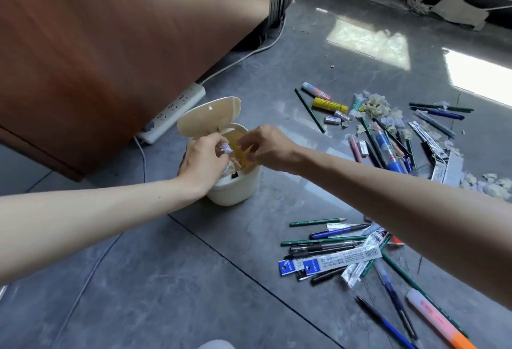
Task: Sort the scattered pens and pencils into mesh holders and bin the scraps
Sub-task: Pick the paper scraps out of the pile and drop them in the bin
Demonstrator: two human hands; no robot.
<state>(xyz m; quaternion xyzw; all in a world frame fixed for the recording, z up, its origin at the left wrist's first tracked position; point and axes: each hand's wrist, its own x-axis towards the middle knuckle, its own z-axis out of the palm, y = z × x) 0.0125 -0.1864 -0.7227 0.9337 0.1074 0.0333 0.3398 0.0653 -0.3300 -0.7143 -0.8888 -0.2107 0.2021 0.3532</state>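
Both hands are over the little cream bin [235,190] sitting on the grey tiled floor [166,279], with its flip lid [207,116] tipped up and back. The left hand [203,160] is pinching a crumpled white-ish paper scrap [225,149] right above the bin's mouth. The right hand [268,146] has its fingers curled down at the yellow scraps [242,152] poking out of the bin, but honestly I can't tell if it's actually gripping any or just touching them. As for the pens and pencils, they're all on the floor off to the right: a near pile [327,240] of green pencils plus black and blue pens, and a far pile [388,146] mixed in with a mess of pale shavings and torn paper [376,105]. Lying on the near pile are clear refill packets [329,261] with blue header cards, a white logo and a barcode. There's printing on them, but it's too small and blurry to read. A yellow glue stick [329,105] has dark lettering along it that's equally unreadable. A pink and orange highlighter [435,318] lies at the bottom right. Behind the bin a white power strip [174,111] lies along the foot of a reddish-brown wooden panel [124,30].
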